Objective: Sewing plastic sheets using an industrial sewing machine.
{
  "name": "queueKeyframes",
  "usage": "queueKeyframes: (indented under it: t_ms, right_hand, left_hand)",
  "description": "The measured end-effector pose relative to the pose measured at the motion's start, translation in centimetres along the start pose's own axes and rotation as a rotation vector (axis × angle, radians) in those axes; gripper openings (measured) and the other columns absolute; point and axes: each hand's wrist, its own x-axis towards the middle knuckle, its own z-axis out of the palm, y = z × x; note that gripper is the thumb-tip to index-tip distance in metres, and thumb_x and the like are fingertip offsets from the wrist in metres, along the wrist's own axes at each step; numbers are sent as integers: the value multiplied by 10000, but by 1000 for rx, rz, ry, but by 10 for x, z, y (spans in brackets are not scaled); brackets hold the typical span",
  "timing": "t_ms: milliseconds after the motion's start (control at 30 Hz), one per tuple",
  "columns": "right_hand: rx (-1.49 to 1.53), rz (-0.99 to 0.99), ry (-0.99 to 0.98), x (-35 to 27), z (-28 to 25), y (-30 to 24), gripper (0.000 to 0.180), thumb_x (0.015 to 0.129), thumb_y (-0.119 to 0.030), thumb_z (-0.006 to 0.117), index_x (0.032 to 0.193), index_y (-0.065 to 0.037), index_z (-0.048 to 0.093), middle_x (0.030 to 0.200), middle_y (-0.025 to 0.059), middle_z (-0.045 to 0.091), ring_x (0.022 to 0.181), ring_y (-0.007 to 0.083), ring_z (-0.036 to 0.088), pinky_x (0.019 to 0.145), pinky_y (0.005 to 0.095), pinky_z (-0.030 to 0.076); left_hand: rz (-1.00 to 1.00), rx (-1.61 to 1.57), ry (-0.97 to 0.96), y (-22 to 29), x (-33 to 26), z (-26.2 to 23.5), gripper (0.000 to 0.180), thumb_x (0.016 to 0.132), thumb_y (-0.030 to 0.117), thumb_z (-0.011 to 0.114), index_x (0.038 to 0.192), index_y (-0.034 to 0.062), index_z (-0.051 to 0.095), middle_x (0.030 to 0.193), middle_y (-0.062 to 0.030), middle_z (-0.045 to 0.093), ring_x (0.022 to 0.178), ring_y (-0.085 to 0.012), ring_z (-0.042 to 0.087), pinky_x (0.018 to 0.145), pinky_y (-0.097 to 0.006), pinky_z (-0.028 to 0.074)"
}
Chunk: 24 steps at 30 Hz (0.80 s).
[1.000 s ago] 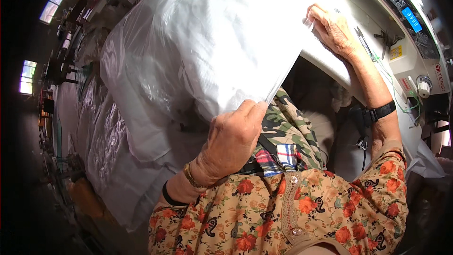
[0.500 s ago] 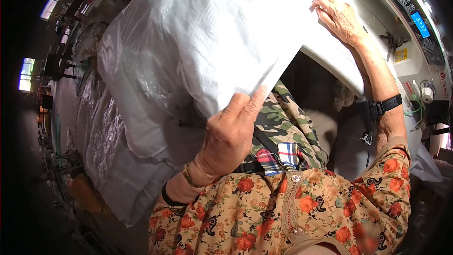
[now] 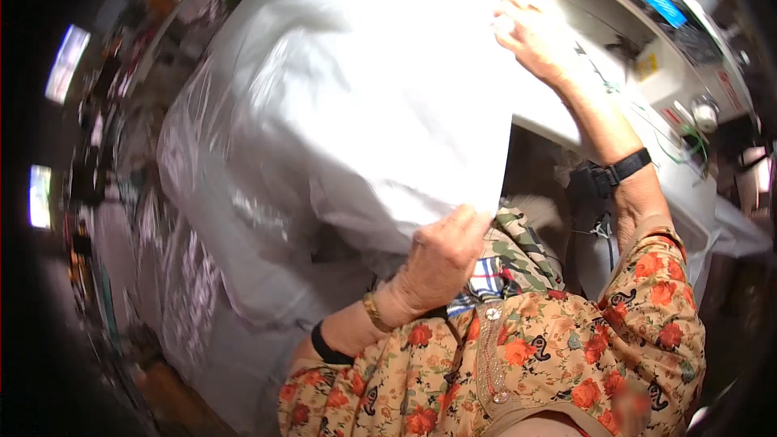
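Note:
A large white sheet of thin material [image 3: 388, 129], plastic-like and partly shiny, spreads across the middle of the head view. My left hand [image 3: 445, 255] is closed on its near edge, just above my lap, with thumb and fingers pinched together. Farther off, my right hand [image 3: 530, 36] is closed on the sheet's right edge, its fingertips lost in glare. That hand lies beside a white sewing machine [image 3: 676, 85] with a blue display. The edge between my two hands runs nearly straight. The machine's needle area cannot be made out.
Green thread [image 3: 647, 117] trails over the machine bed by my right forearm. Crumpled clear plastic [image 3: 186, 267] and more white material hang at the left. A dark gap [image 3: 538, 166] lies between the machine table and my camouflage trousers [image 3: 526, 239]. The left background is cluttered.
My left hand has moved right and nearer to me, drawing the sheet's edge along. In the picture, my right hand and the machine sit farther left and higher. The view has shifted and blurred.

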Motion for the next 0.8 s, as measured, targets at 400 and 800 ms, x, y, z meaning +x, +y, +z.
queueKeyframes:
  t_ms: [400, 800]
  right_hand:
    - [201, 315, -204, -21, -19, -7, 347, 889, -350, 661, 1054, -45, 642, 1102, 154, 635, 1100, 336, 569, 949, 456, 445]
    - [294, 218, -294, -17, -38, -23, 730, 929, -541, 599, 1310, 74, 499, 1367, 279, 527, 1313, 395, 445, 1104, 479, 319]
  left_hand:
    - [109, 226, -134, -15, 18, 8, 175, 770, 48, 679, 942, 59, 646, 750, -108, 503, 613, -300, 578, 529, -395, 462]
    - [92, 345, -59, -35, 46, -13, 116, 779, 37, 661, 892, 59, 647, 735, -126, 532, 611, -334, 583, 543, -417, 469]
